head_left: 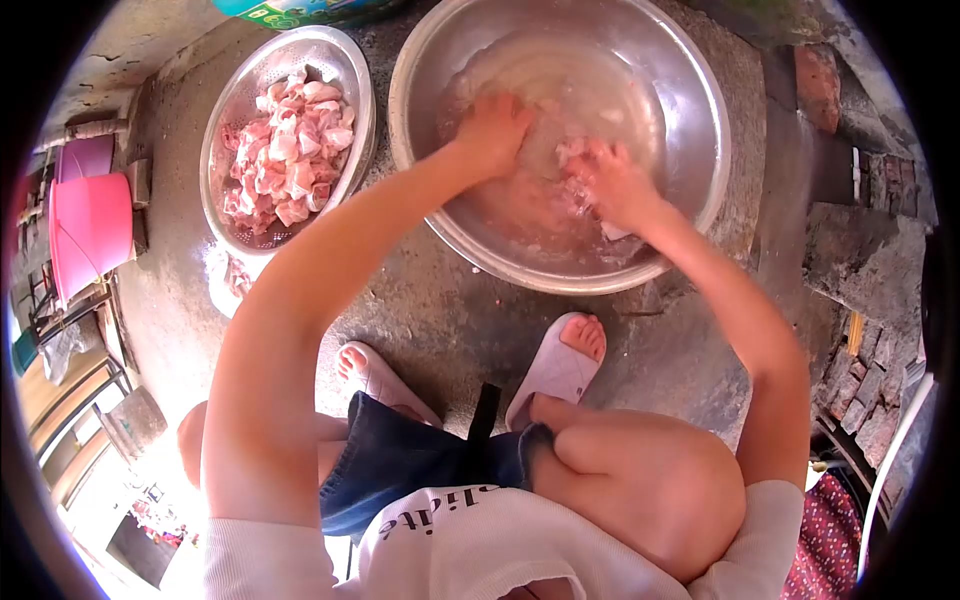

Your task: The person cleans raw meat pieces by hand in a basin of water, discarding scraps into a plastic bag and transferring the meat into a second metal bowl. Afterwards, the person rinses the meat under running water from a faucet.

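Note:
Both of my hands are in a large steel basin (705,130) of cloudy, pinkish water (550,80). My left hand (495,135) lies at the basin's left side, its fingertips in the water; whether they hold anything is hidden. At the right, my right hand (615,185) has its fingers curled around pale pink meat pieces (575,155), partly under water. Left of the basin stands an oval steel colander (212,190) heaped with raw cut meat (295,145).
More pale pieces (232,280) lie below the colander. A green packet (300,10) is at the top edge. Far left stands a pink tub (92,230). My slippered feet (560,370) are just below the basin, and stacked bricks (865,390) line the right.

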`<control>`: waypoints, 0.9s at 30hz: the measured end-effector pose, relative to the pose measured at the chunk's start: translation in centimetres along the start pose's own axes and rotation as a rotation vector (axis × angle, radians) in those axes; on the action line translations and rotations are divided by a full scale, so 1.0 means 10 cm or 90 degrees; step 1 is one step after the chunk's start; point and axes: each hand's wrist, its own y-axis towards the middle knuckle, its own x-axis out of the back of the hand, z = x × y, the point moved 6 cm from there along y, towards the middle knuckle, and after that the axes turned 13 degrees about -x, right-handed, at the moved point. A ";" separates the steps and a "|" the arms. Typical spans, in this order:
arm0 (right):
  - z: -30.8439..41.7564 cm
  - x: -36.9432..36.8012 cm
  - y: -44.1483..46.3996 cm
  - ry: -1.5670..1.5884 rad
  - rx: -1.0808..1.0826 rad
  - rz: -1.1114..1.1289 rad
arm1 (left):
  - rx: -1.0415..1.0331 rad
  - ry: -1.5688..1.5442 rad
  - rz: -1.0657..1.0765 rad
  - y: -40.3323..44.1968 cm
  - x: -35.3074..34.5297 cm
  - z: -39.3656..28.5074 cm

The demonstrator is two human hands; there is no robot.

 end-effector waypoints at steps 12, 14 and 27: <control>-0.33 0.81 -0.29 1.292 -0.182 0.168 | 0.192 -1.192 -0.160 -0.08 0.58 -0.48; -0.18 1.12 -0.46 1.309 -0.127 0.126 | 0.209 -1.289 -0.271 -0.13 0.66 -0.53; 0.14 1.81 -0.87 0.850 0.067 -0.319 | -0.173 -1.956 -0.399 -0.12 0.87 -0.96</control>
